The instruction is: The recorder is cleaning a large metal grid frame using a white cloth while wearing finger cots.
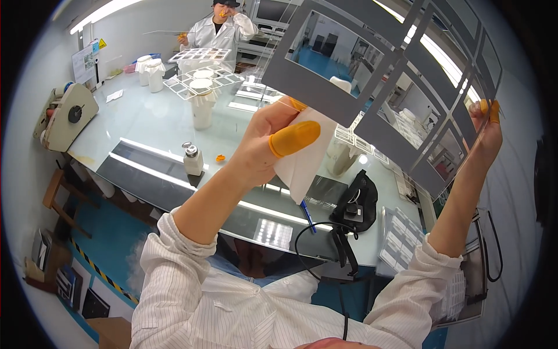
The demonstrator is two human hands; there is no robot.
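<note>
Glossy worktable (131,123) partly out of sight behind grey-framed panel (381,82)

Grey-framed panel (398,64) cropped at top; left fingers (285,111) partly hidden.

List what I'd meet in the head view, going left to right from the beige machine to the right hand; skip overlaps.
Beige machine, bottle, small orange item, left hand, black bag, right hand.
</note>
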